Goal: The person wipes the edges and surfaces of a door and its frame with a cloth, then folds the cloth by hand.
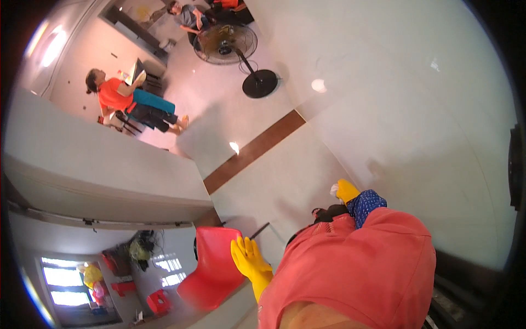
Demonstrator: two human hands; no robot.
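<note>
Left hand (249,259) in yellow rubber glove — fingers straight, spread slightly apart, gripping nothing; fingertips just beside edge of red plastic chair (215,266), contact uncertain. Thin dark stick (259,230) just above fingertips, apart from them. Right hand (346,190) in yellow glove, fingers curled shut on small white cloth (333,189) — held against white wall (405,126). Blue patterned sleeve (366,204) just behind wrist.

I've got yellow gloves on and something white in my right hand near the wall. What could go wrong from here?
1. The left hand hangs open close to the red chair; a swing could knock it.
2. The right hand grips a white cloth only partly in view; it might slip.
3. The pedestal fan stands on the glossy floor behind; backing up risks a trip.
</note>
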